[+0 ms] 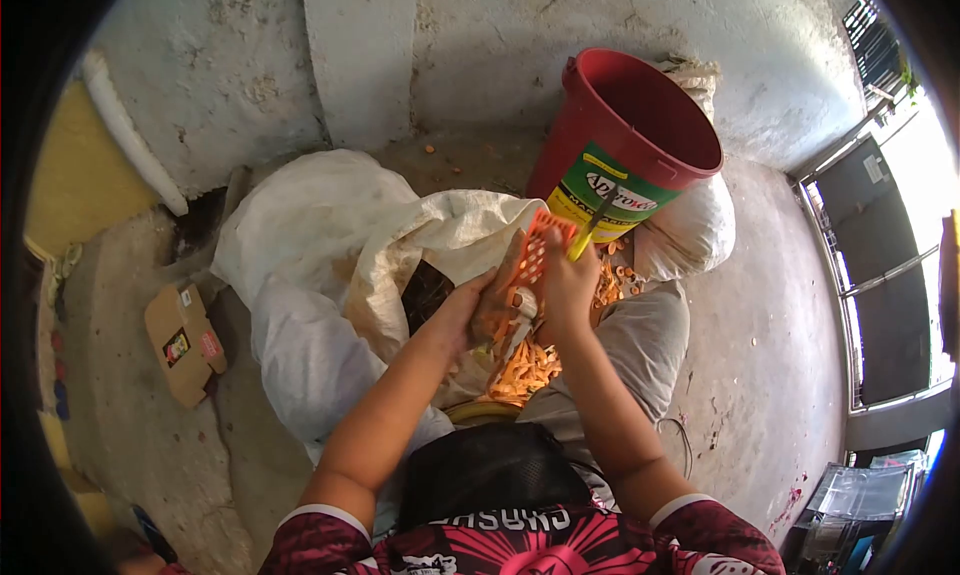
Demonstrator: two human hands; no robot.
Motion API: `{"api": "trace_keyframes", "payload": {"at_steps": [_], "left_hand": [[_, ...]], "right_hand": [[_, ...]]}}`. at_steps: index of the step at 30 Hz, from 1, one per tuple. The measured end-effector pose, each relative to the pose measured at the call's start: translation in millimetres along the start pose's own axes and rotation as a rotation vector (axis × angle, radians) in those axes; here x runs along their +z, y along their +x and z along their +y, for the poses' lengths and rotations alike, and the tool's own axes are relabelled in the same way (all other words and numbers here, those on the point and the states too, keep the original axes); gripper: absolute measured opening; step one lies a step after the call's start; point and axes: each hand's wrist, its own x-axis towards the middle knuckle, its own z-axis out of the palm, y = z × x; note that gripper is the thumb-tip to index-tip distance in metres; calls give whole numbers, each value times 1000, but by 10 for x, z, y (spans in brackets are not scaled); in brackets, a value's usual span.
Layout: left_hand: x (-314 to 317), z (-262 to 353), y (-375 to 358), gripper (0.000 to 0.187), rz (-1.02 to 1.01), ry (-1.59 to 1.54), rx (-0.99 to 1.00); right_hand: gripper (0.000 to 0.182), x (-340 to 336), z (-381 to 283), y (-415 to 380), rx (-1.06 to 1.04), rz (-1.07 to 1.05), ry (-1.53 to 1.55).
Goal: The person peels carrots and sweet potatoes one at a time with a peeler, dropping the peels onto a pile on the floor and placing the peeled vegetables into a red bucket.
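Note:
My right hand (pixel 572 280) is closed round the yellow handle of a knife (pixel 592 225), whose dark blade points up and right, and it also touches an orange perforated basket (pixel 535 250). At the basket's left side, my left hand (pixel 472 305) is closed on something brownish that I cannot make out. Orange peelings (pixel 527 372) lie in a heap below both hands, between the legs. An open whitish sack (pixel 400 245) stands just left of the hands.
A dark red bucket (pixel 560 155) with a green and yellow label stands at the back right, by a filled white sack (pixel 695 235). Orange slices lie near its base. Flattened cardboard (pixel 185 345) is on the floor at left. A wall (pixel 480 65) rises behind.

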Motion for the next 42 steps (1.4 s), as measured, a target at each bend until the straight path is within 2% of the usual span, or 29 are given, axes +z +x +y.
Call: {"api": "trace_keyframes", "payload": {"at_steps": [2, 6, 8, 11, 14, 17, 18, 21, 22, 23, 26, 28, 30, 33, 36, 39, 42], "left_hand": [[-11, 36, -66, 28, -35, 45, -32], [94, -13, -89, 26, -21, -62, 16], [29, -23, -18, 27, -18, 8, 7], [58, 25, -37, 27, 26, 89, 20], [17, 68, -29, 30, 5, 194, 28], [-10, -13, -50, 34, -14, 216, 16], [-12, -44, -64, 35, -13, 210, 10], [92, -23, -177, 33, -24, 294, -42], [119, -15, -189, 33, -31, 325, -59], [60, -61, -136, 33, -85, 227, -85], [-57, -59, -35, 34, -34, 169, -61], [-85, -39, 63, 32, 27, 103, -66], [-75, 7, 67, 32, 10, 89, -73], [-185, -46, 152, 32, -110, -77, -52], [-65, -57, 99, 32, 5, -36, -28], [-65, -99, 128, 31, -38, -45, -35], [4, -22, 32, 32, -36, 187, -53]], "right_hand": [[16, 41, -55, -191, 50, -62, -66], [24, 83, -80, -299, -108, -60, -233], [26, 93, -41, -293, -145, -12, -330], [26, 107, -54, -248, -84, -60, -349], [16, 184, -3, -191, -203, 4, -418], [18, 105, -55, 195, -22, 140, -341], [20, 68, 2, 377, -77, 232, -479], [24, -125, 246, 884, -322, 428, -634], [23, -214, 231, 981, -281, 440, -598], [23, -287, 210, 1076, -243, 448, -560], [20, -349, 160, 1041, -215, 330, -435], [19, -238, 43, 740, -273, 214, -332], [17, -125, -63, 351, -196, 51, -214], [16, -13, -26, -69, -131, -4, -153], [17, 28, -24, -294, -75, -25, -173], [18, 29, -71, -341, -59, -7, -250], [17, 30, -72, -319, -72, 41, -379]]}}
